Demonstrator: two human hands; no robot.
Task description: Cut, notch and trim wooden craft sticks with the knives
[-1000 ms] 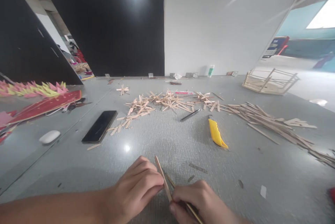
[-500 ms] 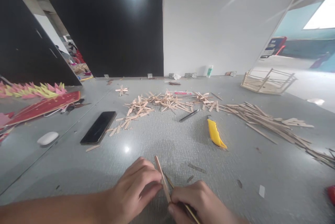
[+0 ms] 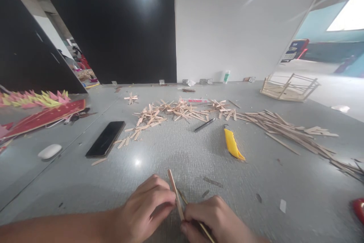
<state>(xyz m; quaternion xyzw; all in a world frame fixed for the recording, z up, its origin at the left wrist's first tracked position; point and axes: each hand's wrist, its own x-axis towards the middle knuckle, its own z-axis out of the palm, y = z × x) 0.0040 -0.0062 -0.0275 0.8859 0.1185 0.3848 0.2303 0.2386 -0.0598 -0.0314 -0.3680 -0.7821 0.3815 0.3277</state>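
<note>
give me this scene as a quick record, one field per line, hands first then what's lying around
left hand: fingers and thumb at flat wooden stick
right hand: gripping thin yellowish rod, fingertips at the stick's lower end
phone: lying at left, screen dark
yellow cutter: lying beyond the right hand
dark pen: lying left of the cutter
short sticks: loose pile ahead of the hands
long strips: heaped at right
pale frame: far right, open-sided

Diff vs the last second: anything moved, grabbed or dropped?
Left hand: finger-thumb gap slightly wider, at the wooden stick. Nothing grabbed or dropped; right hand still grips the stick. Yellow knife and phone stayed put; the slight leftward picture shift looks like camera motion.
</note>
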